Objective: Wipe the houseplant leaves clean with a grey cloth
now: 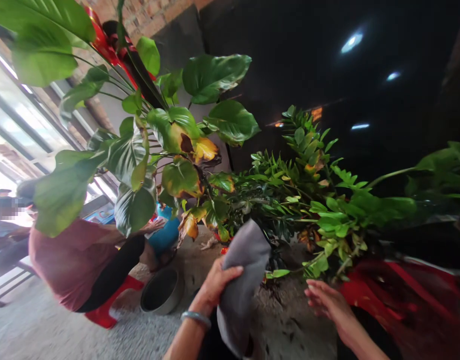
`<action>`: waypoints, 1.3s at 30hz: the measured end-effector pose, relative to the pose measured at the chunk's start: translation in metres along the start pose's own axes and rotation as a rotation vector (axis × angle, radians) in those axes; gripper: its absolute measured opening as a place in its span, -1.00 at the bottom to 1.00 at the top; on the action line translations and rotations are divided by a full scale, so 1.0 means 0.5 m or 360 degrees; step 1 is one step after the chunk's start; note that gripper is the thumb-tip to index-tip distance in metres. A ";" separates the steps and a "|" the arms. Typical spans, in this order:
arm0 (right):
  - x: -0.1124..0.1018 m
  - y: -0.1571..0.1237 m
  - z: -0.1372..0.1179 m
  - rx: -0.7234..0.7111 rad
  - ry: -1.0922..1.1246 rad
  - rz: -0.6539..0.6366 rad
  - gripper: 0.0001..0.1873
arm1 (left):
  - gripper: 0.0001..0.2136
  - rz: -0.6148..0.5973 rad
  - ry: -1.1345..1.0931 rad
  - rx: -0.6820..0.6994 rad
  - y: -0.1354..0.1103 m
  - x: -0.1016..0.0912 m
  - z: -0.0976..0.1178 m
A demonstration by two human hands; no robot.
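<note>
Head view: a grey cloth [242, 280] hangs low in the middle, gripped by the closed left hand [216, 283] beside green plants [301, 200]. The right hand [325, 300] is open, fingers spread, holding nothing. A metal bowl [162, 292] sits on the floor [45, 330] near a crouching person [72, 262].

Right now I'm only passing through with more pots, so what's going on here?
The left hand grips a grey cloth beside the potted plants. The right hand is open and empty, close to the lower leaves. Another person in a maroon top crouches at the left near a metal bowl on the floor.
</note>
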State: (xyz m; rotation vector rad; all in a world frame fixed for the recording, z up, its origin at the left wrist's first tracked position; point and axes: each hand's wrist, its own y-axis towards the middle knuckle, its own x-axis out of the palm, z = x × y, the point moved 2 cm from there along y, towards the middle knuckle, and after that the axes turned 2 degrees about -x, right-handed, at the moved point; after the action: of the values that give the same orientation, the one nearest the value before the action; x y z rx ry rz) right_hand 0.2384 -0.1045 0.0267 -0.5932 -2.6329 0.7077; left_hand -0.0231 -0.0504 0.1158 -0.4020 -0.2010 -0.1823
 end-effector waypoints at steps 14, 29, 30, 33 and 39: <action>0.111 0.005 -0.063 -0.0181 -0.0144 -0.0301 -0.41 | -0.87 0.0245 -0.0205 -0.0385 0.019 -0.016 -0.091; 0.246 0.052 -0.103 -0.0218 0.0085 -0.0535 -0.77 | -0.79 0.0650 -0.0337 0.0304 -0.017 -0.039 0.142; 0.241 0.053 -0.096 -0.0215 0.0119 -0.0532 -0.78 | -0.83 0.0704 -0.0428 0.0335 -0.010 -0.038 0.151; 0.223 0.057 -0.077 -0.0187 0.0233 -0.0493 -0.79 | -0.91 0.0744 -0.0534 0.0176 0.017 -0.027 0.115; 0.181 0.067 -0.054 -0.0266 0.0199 -0.0462 -0.68 | -0.82 0.0164 -0.0202 -0.0323 0.025 -0.013 -0.043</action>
State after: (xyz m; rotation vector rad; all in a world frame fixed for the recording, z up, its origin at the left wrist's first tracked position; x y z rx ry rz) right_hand 0.1829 -0.0244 0.0506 -0.2774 -2.6003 0.3550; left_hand -0.0232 -0.0470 0.0904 -0.6252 -0.2872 -0.0758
